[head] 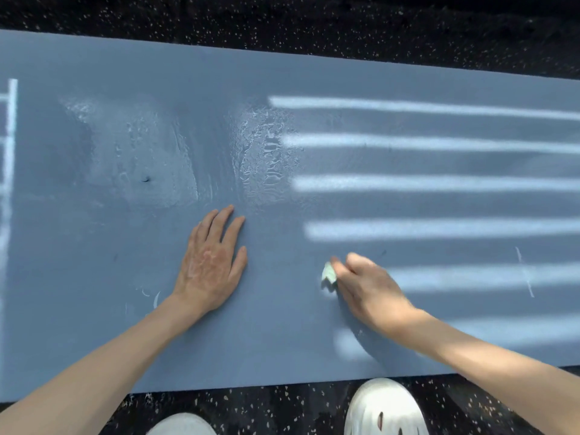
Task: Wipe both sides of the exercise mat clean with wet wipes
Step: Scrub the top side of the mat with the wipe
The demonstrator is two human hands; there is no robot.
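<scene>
A blue-grey exercise mat (282, 346) lies flat across the whole view on a dark floor. My left hand (212, 262) rests palm down on the mat near its middle, fingers straight and spread. My right hand (367, 287) is to the right of it, fingers curled round a small crumpled pale wet wipe (328, 273) pressed against the mat. Wet, shiny streaks (263, 152) show on the mat beyond both hands, with a broader damp patch (135, 158) to the left. A small dark mark (146, 179) sits inside that patch.
Black speckled floor (314, 23) runs beyond the mat's far edge and along its near edge. My two white shoes (384, 409) stand on the floor at the near edge. Stripes of sunlight (439, 183) fall across the mat's right half.
</scene>
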